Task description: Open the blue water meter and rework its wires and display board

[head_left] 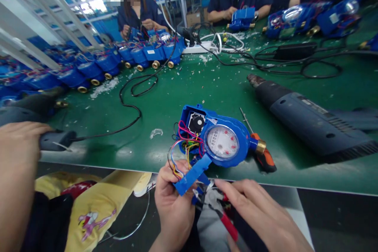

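A blue water meter [222,141] with a round dial and a brass end lies at the table's front edge. Its box is open, with red, yellow and blue wires [189,138] coming out. My left hand [174,204] is closed around a blue plastic strip-like part [193,175] beside the meter, and some wires run down to it. My right hand [256,208] grips red-handled cutting pliers [217,202]. The jaws of the pliers are close to the blue part; whether they touch it is hard to make out.
A heat gun [313,118] lies to the right, near an orange-and-black screwdriver [265,159]. At left, a co-worker's hand [23,138] rests on another heat gun [29,108]. Meters [97,65] line the far left. A power strip [201,47] and cables cross the back.
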Motion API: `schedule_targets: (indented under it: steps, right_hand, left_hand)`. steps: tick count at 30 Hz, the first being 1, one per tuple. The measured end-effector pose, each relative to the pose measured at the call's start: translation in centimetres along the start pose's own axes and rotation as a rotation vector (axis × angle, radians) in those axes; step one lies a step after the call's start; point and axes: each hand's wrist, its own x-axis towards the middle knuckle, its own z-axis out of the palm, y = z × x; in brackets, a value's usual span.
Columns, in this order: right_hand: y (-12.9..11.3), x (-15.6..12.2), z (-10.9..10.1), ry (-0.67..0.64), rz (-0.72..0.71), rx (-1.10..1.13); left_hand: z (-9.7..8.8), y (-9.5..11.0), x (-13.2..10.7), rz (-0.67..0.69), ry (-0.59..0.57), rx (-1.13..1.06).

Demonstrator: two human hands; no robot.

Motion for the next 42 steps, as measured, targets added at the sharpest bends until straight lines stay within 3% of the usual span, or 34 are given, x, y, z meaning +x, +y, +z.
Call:
schedule_targets:
  steps: [4,8,17,22,33,42]
  right_hand:
    - [-0.2,0.2,1.5,0.047,-0.072,-0.105]
    - [-0.4,0.3,1.6,0.12,-0.082,-0.179]
    - [-0.2,-0.7,0.9,-0.075,-0.118,-0.233]
    - [-0.4,-0.6,1.0,-0.065,-0.106,-0.183]
    - [-0.8,0.4,1.1,0.134,-0.15,-0.191]
    - [-0.1,0.6,-0.3,0.132,-0.047,-0.042]
  left_hand:
    - [0.2,0.1,0.0,0.068,0.027,0.052]
    - [0.0,-0.3,-0.2,0.157,0.036,0.107]
    - [-0.3,-0.5,-0.4,0.29,0.063,0.215]
    - [-0.4,-0.4,-0.3,0.335,0.042,0.242]
    - [-0.8,-0.6,-0.1,0.381,-0.022,0.271]
    - [-0.3,-0.3,-0.4,0.348,-0.044,0.239]
